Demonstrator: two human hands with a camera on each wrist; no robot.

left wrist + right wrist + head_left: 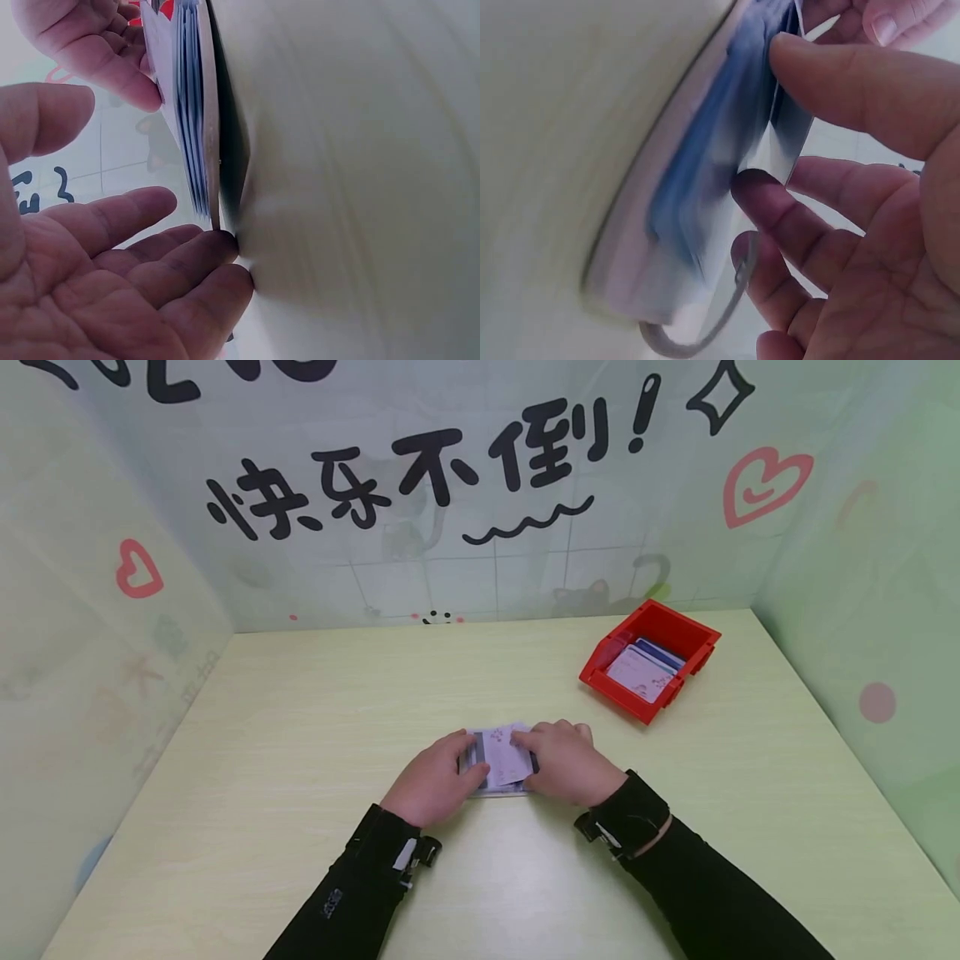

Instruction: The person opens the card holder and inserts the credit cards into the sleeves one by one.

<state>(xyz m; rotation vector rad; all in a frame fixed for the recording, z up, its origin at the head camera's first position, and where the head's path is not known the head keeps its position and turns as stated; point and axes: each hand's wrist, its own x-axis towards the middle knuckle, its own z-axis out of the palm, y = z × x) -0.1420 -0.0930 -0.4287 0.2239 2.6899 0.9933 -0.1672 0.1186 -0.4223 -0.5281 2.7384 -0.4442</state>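
Note:
A small stack of cards point(501, 762) lies flat on the pale wooden table point(300, 710), near its middle. My left hand point(459, 770) rests at the stack's left edge with loosely straight fingers point(202, 251) whose tips touch the table beside the stack point(196, 112). My right hand point(534, 752) is on the right side. Its thumb point(840, 82) lies on the top card and a finger point(769, 202) sits under that card's lifted edge, pinching it. The stack point(697, 180) shows blue card edges, and a grey ring point(705, 334) sticks out at one end.
A red plastic bin point(649, 660) holding more cards stands at the back right of the table. Printed panels wall the table in at the back and on both sides. Bare tabletop lies to the left and in front of the hands.

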